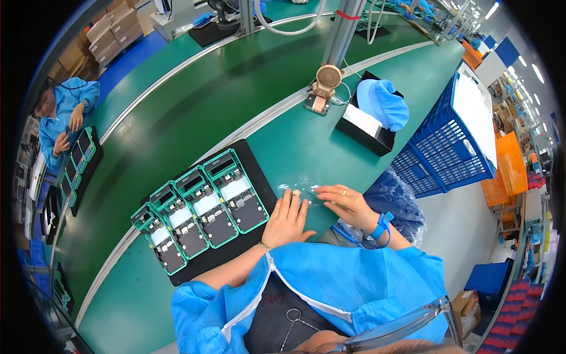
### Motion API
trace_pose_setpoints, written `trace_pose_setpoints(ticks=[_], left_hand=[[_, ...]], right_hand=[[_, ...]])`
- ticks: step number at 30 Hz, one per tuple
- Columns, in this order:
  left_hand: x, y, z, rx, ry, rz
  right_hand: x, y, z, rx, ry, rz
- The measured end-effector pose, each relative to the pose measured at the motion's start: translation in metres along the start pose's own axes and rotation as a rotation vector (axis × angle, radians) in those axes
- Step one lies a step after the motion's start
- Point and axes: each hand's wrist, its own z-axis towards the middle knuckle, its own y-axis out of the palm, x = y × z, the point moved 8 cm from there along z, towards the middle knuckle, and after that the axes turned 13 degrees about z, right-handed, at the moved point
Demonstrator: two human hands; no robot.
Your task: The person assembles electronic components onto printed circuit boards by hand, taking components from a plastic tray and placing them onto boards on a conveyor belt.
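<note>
A clear plastic film (pixel 303 182) lies on the green worktop in front of me, its outline hard to follow. My left hand (pixel 286 221) rests flat with fingers stretched out, the fingertips on the film's near left part. My right hand (pixel 349 207) has its thumb and fingers drawn together at the film's right edge and appears to pinch it; a blue wrist strap (pixel 383 225) circles that wrist. Left of my left hand, several opened phone-like devices (pixel 243 192) in green frames stand in a row on a black mat (pixel 262 177).
Beyond the worktop runs a dark green conveyor belt (pixel 194 94). A small brown fan-like device (pixel 328 79) stands by a metal post. A black box (pixel 368 133) holds a blue cap (pixel 383 103). At right is a blue crate (pixel 439 141). Across the belt, a person (pixel 65 115) handles similar devices.
</note>
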Motion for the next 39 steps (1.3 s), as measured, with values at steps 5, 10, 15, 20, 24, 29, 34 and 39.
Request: trace_pose_setpoints(ticks=[5,10,15,20,24,29,34,39], left_hand=[[0.0,-0.001,0.001,0.063,0.058,0.045],[0.0,0.001,0.003,0.06,0.083,0.05],[-0.002,0.001,0.004,0.066,0.079,0.077],[-0.006,-0.006,0.001,0.118,0.061,-0.016],[-0.042,-0.051,-0.02,0.309,0.0,-0.013],[-0.115,-0.079,-0.059,0.268,-0.31,0.178],[-0.117,-0.075,-0.067,0.255,-0.346,0.202],[-0.119,-0.071,-0.07,0.247,-0.357,0.201]], right_hand=[[0.006,0.004,-0.001,-0.024,-0.033,-0.04],[0.008,0.004,0.003,-0.051,-0.062,-0.087],[0.006,0.011,0.008,-0.093,-0.172,-0.221],[-0.01,0.016,0.045,-0.097,-0.305,-0.31],[-0.025,0.049,0.08,-0.159,-0.379,-0.159],[-0.03,0.097,0.106,-0.272,-0.492,-0.151],[-0.017,0.122,0.114,-0.312,-0.538,-0.171],[-0.017,0.129,0.115,-0.361,-0.54,-0.197]])
